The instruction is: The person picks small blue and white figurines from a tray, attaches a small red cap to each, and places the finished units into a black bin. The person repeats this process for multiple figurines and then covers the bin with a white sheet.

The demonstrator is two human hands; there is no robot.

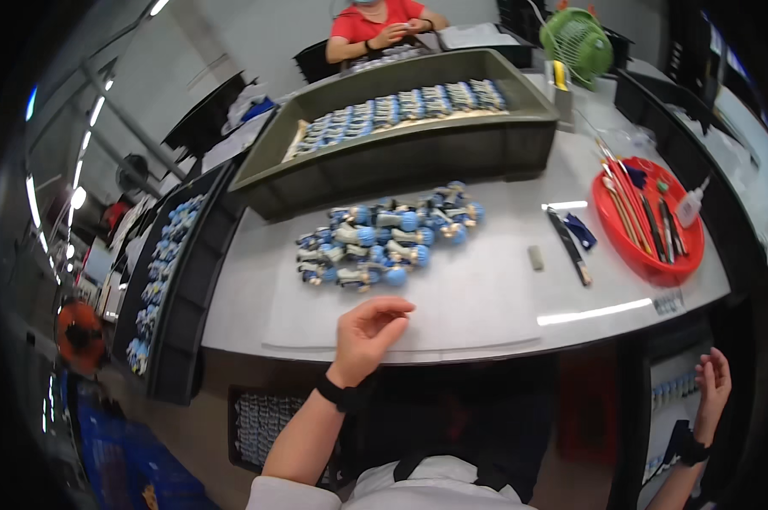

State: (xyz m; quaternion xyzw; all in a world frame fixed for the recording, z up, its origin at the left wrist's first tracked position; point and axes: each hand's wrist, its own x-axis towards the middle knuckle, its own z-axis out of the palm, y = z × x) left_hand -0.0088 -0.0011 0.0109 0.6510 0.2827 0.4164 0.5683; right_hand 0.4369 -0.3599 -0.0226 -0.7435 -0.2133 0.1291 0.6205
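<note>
My left hand [371, 333] is over the white table's near edge, loosely curled with a gap between thumb and fingers, and nothing shows in it. Just beyond it lies a pile of small figurines [390, 234] with light blue heads and grey and dark blue bodies. My right hand [713, 382] is low at the far right, beside a tray [668, 370] holding a row of similar figurines. Its fingers are stretched upward and look empty. Dark bands circle both wrists.
Behind the pile stands an olive bin [401, 153] with rows of figurines. A red bowl [609, 229] of brushes and tools, a dark flat tool [569, 246] and a grey block [535, 257] are at right. A black crate [180, 314] borders the left. Across the table sits another person [384, 25].
</note>
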